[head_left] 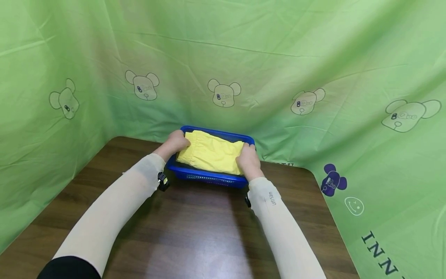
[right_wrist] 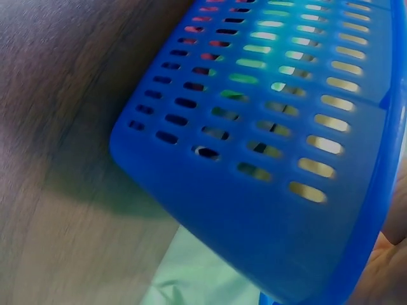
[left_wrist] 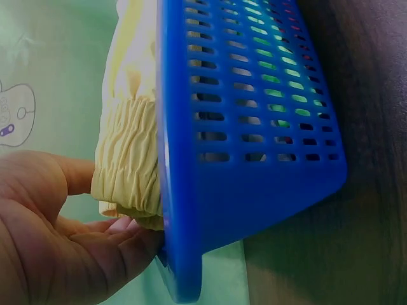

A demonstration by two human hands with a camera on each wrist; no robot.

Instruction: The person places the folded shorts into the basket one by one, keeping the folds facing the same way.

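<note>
A folded yellow garment (head_left: pixel 216 152) with a gathered elastic waistband (left_wrist: pixel 130 152) lies across the top of a blue plastic basket (head_left: pixel 209 178). My left hand (head_left: pixel 176 140) grips its waistband end, thumb on one face and fingers on the other in the left wrist view. At the opposite end, my right hand (head_left: pixel 249 161) holds the garment with the thumb over its top, close to the basket's right rim. The right wrist view mostly shows the slotted basket wall (right_wrist: pixel 222 210); the right hand's fingers are largely hidden behind the rim.
The basket stands at the far edge of a brown wooden table (head_left: pixel 195 232), against a green curtain (head_left: pixel 181 58) printed with bear faces. Red, green and pale items show through the basket slots beneath the garment. Curtain also runs along both sides.
</note>
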